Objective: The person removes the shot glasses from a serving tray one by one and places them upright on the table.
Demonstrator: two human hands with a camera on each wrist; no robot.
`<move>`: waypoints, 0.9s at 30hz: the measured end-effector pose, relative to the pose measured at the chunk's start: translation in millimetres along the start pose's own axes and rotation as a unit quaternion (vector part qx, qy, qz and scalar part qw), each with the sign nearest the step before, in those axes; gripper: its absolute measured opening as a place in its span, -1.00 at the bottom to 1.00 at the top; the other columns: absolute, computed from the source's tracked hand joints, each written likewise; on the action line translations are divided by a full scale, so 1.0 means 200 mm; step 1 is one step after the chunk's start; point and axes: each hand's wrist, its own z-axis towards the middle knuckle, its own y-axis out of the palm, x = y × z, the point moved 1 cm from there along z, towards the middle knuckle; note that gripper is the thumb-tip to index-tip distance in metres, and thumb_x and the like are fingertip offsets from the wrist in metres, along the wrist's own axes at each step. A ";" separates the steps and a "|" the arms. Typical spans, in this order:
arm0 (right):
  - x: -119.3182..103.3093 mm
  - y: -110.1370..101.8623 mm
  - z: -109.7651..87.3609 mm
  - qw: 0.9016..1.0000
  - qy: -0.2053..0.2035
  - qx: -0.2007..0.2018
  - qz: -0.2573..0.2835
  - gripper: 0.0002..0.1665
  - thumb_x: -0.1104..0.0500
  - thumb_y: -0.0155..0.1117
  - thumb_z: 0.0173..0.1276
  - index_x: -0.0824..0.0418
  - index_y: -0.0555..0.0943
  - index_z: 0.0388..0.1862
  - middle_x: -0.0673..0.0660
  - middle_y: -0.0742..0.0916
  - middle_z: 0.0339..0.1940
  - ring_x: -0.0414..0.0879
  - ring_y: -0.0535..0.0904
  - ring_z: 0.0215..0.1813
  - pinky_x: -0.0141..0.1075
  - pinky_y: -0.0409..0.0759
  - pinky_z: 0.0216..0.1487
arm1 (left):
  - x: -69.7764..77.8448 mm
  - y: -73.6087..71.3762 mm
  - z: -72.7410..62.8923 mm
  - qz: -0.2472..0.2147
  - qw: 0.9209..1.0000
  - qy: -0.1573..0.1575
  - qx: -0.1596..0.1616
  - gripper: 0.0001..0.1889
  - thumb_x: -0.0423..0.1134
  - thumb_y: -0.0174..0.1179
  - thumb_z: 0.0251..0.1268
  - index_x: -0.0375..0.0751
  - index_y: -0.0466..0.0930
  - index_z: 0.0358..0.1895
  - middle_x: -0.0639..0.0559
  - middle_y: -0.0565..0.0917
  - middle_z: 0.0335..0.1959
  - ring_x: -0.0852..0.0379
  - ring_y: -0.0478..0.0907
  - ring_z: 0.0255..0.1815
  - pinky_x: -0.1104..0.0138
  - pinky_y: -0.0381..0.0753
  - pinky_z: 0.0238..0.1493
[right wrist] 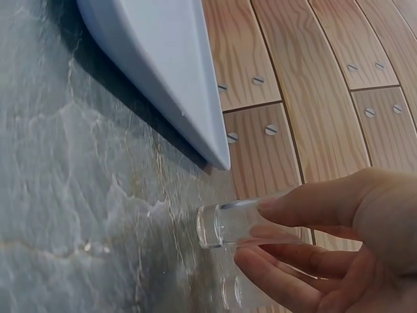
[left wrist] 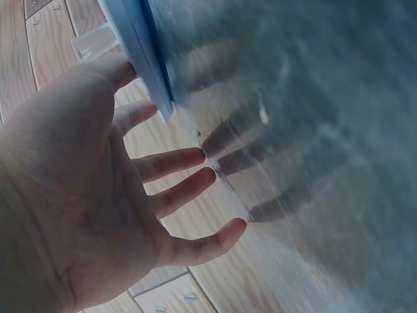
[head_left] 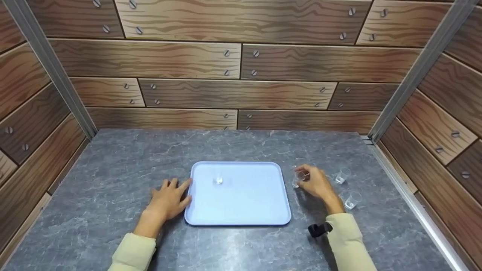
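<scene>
A light blue tray [head_left: 244, 203] lies on the table, with one small clear glass [head_left: 218, 178] standing on its left part. My left hand [head_left: 168, 201] is at the tray's left edge, fingers spread; its thumb and index finger [left wrist: 140, 112] touch the rim, while the other fingertips reach down to the tabletop. Right of the tray, my right hand [head_left: 312, 182] pinches a clear shot glass [right wrist: 225, 225] between thumb and fingers, base toward the table. Whether that base touches the table I cannot tell. Part of another clear glass [right wrist: 238, 293] shows beyond the fingers in the right wrist view.
Two more small clear glasses stand on the right: a farther glass [head_left: 343, 175] and a nearer glass [head_left: 353, 200]. Wood-patterned walls [head_left: 241, 94] and metal posts [head_left: 406, 82] enclose the grey marbled table [head_left: 124, 169]. A black band [head_left: 320, 229] is at the right sleeve.
</scene>
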 end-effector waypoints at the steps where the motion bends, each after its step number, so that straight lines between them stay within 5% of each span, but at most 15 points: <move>1: 0.00 0.00 0.00 1.000 0.002 0.001 0.001 -0.57 0.49 0.38 0.18 0.45 0.65 0.07 0.43 0.77 -0.10 0.33 0.74 -0.02 0.13 0.69 0.11 | 0.00 0.00 0.00 0.001 1.000 0.001 -0.001 -0.40 0.11 0.06 0.55 0.09 0.31 0.57 -0.35 0.46 0.37 -0.44 0.37 0.39 -0.56 0.37 0.12; 19: -0.06 -0.05 -0.03 1.000 -0.018 0.023 -0.006 -0.54 0.50 0.37 0.17 0.47 0.63 0.10 0.50 0.75 -0.01 0.38 0.72 0.03 0.15 0.68 0.14 | 0.01 0.00 -0.02 0.015 1.000 0.000 -0.005 -0.40 0.10 0.06 0.55 0.08 0.32 0.57 -0.33 0.47 0.36 -0.41 0.39 0.37 -0.52 0.43 0.05; 27: -0.20 -0.10 -0.04 0.995 -0.040 0.072 0.051 -0.60 0.53 0.29 0.22 0.48 0.64 0.08 0.47 0.74 0.06 0.36 0.68 0.15 0.09 0.66 0.24 | 0.01 -0.01 -0.01 0.011 1.000 0.004 -0.001 -0.40 0.09 0.07 0.55 0.07 0.32 0.56 -0.34 0.47 0.35 -0.43 0.39 0.37 -0.54 0.40 0.09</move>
